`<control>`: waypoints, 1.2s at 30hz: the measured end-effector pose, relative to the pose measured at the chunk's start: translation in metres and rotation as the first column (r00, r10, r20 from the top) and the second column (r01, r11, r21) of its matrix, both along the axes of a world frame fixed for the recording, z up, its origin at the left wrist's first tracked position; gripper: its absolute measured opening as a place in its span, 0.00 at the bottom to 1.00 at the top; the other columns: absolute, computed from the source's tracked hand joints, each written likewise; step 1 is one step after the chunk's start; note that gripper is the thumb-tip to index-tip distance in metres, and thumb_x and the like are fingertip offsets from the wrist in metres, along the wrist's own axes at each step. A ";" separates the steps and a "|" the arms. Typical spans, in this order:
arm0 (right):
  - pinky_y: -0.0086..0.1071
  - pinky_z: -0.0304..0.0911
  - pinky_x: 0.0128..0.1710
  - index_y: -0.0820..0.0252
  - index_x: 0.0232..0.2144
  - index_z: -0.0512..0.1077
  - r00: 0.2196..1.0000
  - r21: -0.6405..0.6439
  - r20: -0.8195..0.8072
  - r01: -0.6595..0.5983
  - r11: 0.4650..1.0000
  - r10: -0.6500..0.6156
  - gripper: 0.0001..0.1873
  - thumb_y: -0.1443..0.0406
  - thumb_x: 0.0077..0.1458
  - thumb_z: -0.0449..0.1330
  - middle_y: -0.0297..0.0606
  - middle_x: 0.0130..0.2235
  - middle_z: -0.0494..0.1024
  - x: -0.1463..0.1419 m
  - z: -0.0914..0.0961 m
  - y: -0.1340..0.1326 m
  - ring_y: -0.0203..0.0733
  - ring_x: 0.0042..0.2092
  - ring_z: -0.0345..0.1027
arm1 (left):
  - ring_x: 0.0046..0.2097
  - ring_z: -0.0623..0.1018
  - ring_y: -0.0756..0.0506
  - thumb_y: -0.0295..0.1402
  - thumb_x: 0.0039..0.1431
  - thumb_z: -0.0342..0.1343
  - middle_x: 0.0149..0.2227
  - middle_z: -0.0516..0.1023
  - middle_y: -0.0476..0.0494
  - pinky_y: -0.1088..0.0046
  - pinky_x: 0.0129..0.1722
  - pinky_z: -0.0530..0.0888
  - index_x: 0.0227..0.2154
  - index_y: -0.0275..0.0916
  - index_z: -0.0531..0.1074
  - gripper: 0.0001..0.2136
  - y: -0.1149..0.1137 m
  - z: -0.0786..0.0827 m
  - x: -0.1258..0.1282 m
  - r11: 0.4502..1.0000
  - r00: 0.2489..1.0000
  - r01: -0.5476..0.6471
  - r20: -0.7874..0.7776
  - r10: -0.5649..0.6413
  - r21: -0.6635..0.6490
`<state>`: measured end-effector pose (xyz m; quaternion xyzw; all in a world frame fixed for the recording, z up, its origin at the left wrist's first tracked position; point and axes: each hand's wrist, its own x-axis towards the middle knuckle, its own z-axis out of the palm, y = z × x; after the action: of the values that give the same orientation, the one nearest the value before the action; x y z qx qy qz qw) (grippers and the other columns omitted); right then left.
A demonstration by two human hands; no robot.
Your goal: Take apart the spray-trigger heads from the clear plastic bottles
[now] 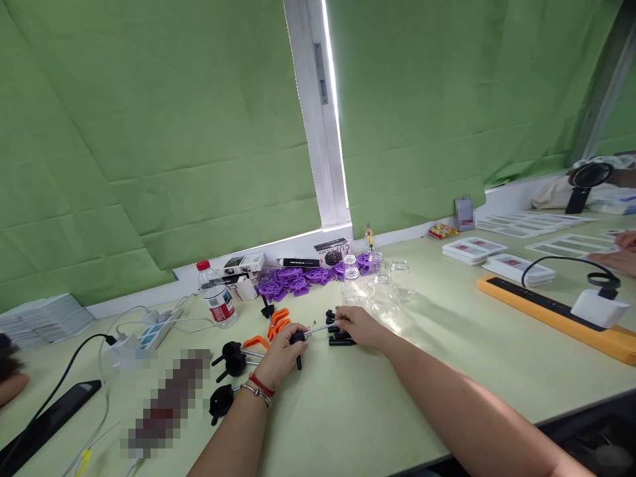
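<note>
My left hand [285, 354], with a red string and a metal bangle at the wrist, is closed round a black plastic part with a thin metal rod [318, 330] running out to the right. My right hand [356, 324] is pinched at the rod's far end; what lies between its fingertips is too small to make out. Short black tubes [340, 342] lie beneath and beside the right fingers. Left of my left hand rest several black knob-like parts [234, 364] with metal rods. Orange plastic pieces [278, 322] lie just behind that hand.
Purple plastic pieces [293, 281] and clear plastic cups [382, 288] stand along the back. A red-capped bottle [218, 301] is at left. An orange power strip [546, 315] and card stacks [474, 249] lie at right. Another person's hand [616, 258] shows at the right edge.
</note>
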<state>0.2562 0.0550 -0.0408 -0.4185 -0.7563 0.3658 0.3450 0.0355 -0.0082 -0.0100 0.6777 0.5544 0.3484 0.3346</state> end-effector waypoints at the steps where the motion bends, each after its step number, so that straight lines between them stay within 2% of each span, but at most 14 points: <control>1: 0.29 0.54 0.29 0.59 0.25 0.64 1.000 -0.010 -0.008 -0.007 1.000 0.007 0.07 0.65 0.53 0.52 0.32 0.25 0.68 0.000 0.000 0.000 0.35 0.28 0.58 | 0.33 0.66 0.47 0.30 0.47 0.52 0.32 0.66 0.48 0.71 0.35 0.65 0.35 0.40 0.70 0.11 0.000 0.001 0.000 1.000 1.000 -0.002 0.006 0.002 -0.008; 8: 0.28 0.53 0.29 0.59 0.23 0.62 1.000 -0.030 -0.017 -0.025 0.999 0.024 0.08 0.64 0.54 0.51 0.31 0.24 0.66 0.000 -0.001 0.001 0.34 0.27 0.55 | 0.36 0.67 0.46 0.31 0.47 0.52 0.34 0.67 0.47 0.70 0.39 0.65 0.36 0.39 0.70 0.11 0.000 -0.001 0.000 1.000 1.000 0.000 0.006 0.000 0.004; 17: 0.29 0.53 0.28 0.58 0.28 0.64 0.998 -0.035 -0.053 0.015 0.999 -0.017 0.06 0.64 0.54 0.51 0.32 0.25 0.68 -0.004 0.000 -0.002 0.34 0.26 0.56 | 0.39 0.69 0.45 0.31 0.47 0.52 0.36 0.70 0.46 0.68 0.41 0.66 0.36 0.40 0.70 0.10 -0.001 0.000 0.000 0.999 1.000 -0.007 -0.006 0.008 0.043; 22: 0.29 0.53 0.28 0.59 0.23 0.63 0.999 -0.001 -0.040 0.030 1.000 -0.030 0.09 0.64 0.54 0.50 0.31 0.24 0.65 -0.004 0.008 -0.006 0.35 0.27 0.56 | 0.37 0.69 0.45 0.31 0.47 0.52 0.34 0.69 0.47 0.69 0.39 0.67 0.37 0.39 0.70 0.11 0.000 -0.001 0.001 0.999 0.999 -0.029 0.029 0.029 0.019; 29: 0.30 0.53 0.29 0.58 0.23 0.64 1.000 0.001 0.011 -0.001 1.000 0.001 0.10 0.63 0.54 0.50 0.32 0.24 0.66 -0.001 0.008 -0.005 0.35 0.26 0.56 | 0.39 0.69 0.46 0.30 0.49 0.53 0.36 0.69 0.46 0.70 0.41 0.67 0.37 0.39 0.70 0.11 -0.002 -0.003 0.000 0.997 1.000 0.004 0.025 -0.006 0.083; 32: 0.30 0.54 0.29 0.58 0.25 0.65 0.999 0.020 -0.031 -0.013 1.000 0.014 0.10 0.60 0.55 0.51 0.33 0.26 0.69 -0.003 0.009 -0.008 0.36 0.28 0.58 | 0.36 0.70 0.48 0.32 0.48 0.54 0.39 0.70 0.46 0.72 0.36 0.69 0.41 0.39 0.69 0.15 -0.003 0.005 -0.005 0.997 0.997 -0.047 0.062 0.043 0.062; 34: 0.31 0.55 0.29 0.58 0.28 0.67 0.998 0.023 -0.066 -0.013 1.000 0.015 0.12 0.57 0.56 0.51 0.34 0.28 0.70 -0.004 0.010 -0.010 0.37 0.29 0.59 | 0.33 0.70 0.49 0.32 0.47 0.55 0.39 0.70 0.45 0.73 0.32 0.68 0.42 0.39 0.67 0.16 -0.004 0.017 -0.012 0.989 0.988 -0.136 0.082 0.130 0.062; 36: 0.31 0.56 0.29 0.58 0.31 0.68 0.997 0.017 -0.079 -0.013 1.000 0.014 0.14 0.55 0.56 0.50 0.34 0.29 0.71 -0.004 0.011 -0.011 0.37 0.29 0.59 | 0.32 0.69 0.50 0.31 0.46 0.54 0.38 0.70 0.46 0.75 0.30 0.67 0.39 0.38 0.69 0.14 -0.007 0.032 -0.021 0.963 0.969 -0.244 0.058 0.239 0.116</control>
<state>0.2519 0.0438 -0.0298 -0.3958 -0.7479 0.3780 0.3757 0.0147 -0.0155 0.0224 0.6165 0.6032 0.4345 0.2593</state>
